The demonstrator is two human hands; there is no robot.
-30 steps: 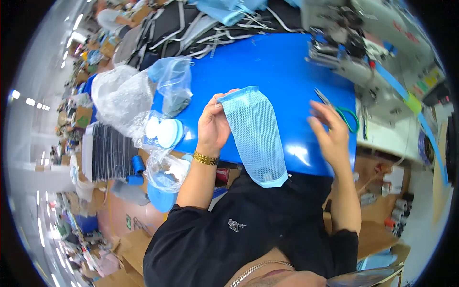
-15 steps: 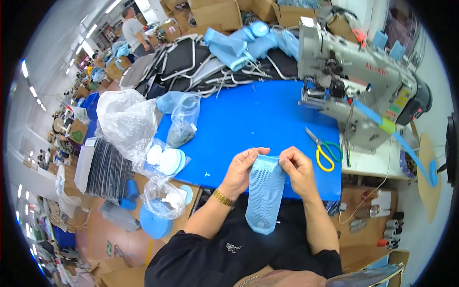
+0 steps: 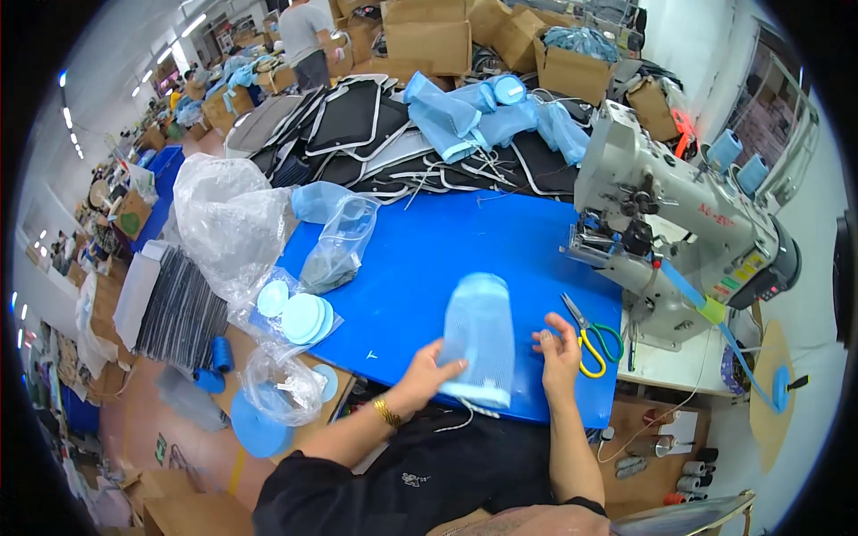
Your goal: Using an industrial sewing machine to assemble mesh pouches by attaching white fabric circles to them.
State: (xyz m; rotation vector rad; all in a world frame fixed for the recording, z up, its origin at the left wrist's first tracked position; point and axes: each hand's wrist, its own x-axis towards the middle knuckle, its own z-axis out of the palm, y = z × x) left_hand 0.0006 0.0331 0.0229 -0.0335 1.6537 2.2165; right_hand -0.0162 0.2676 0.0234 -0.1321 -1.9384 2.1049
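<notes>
A light blue mesh drawstring bag [image 3: 481,335] lies over the near part of the blue table, its rounded end away from me and its corded end toward me. A white cord [image 3: 469,413] trails from that near end. My left hand [image 3: 427,375], a gold bracelet on its wrist, grips the bag's left side, thumb on top. Apart from the bag, to its right, my right hand [image 3: 559,355] is raised with loosely curled fingers spread and nothing in them. Just beyond it lie scissors [image 3: 590,344] with yellow and green handles.
A sewing machine [image 3: 688,214] stands at the right, feeding blue tape. Black panels with pale edging [image 3: 357,125] and more blue mesh bags [image 3: 465,112] are heaped along the table's [image 3: 411,250] far edge. Plastic bags and pale blue discs [image 3: 306,317] sit at left. A person [image 3: 306,40] stands far off.
The bag has turned end for end, its corded end now nearest me, and lies farther out over the table. My right hand has let go of it; my left has shifted to its side.
</notes>
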